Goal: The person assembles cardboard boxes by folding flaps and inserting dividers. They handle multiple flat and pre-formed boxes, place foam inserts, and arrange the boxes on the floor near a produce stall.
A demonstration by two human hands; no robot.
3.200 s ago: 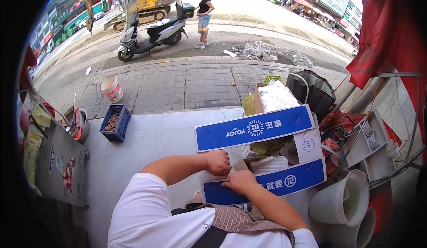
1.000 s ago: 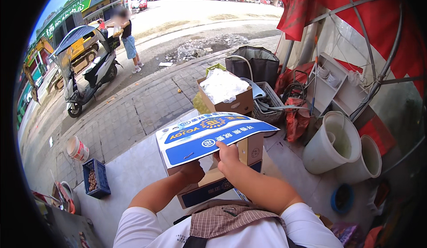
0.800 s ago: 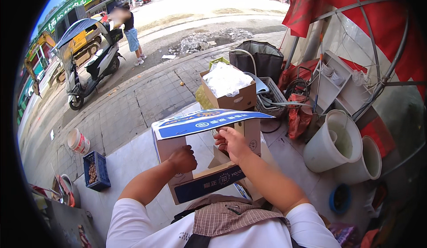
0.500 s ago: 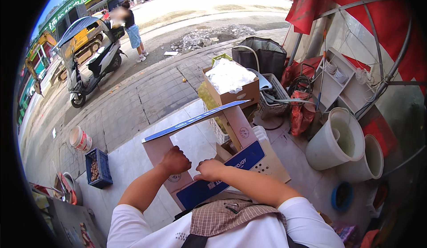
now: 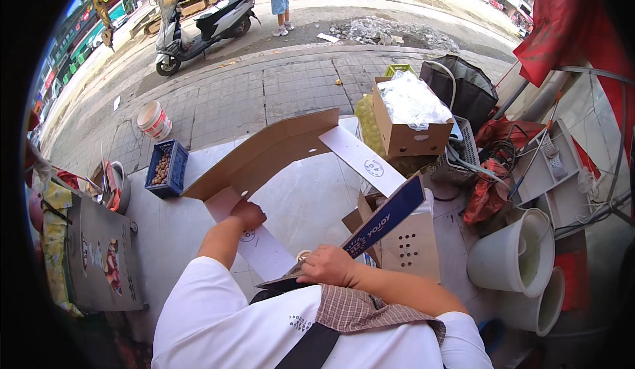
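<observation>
Our left hand [image 5: 248, 215] grasps the white left panel [image 5: 266, 250] of the cardboard frame [image 5: 268, 152] over the tiled floor [image 5: 165, 230]; our right hand [image 5: 327, 265] clenches its near blue panel [image 5: 391, 219]. Uneven pulling could tear a corner. The blue plastic crate [image 5: 175, 182] limits clearance at far left; the open brown carton [image 5: 419, 139], at right.

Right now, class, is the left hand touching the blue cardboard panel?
Apart. The head view shows pale floor tiles and a white flap between left hand and blue cardboard panel.
</observation>
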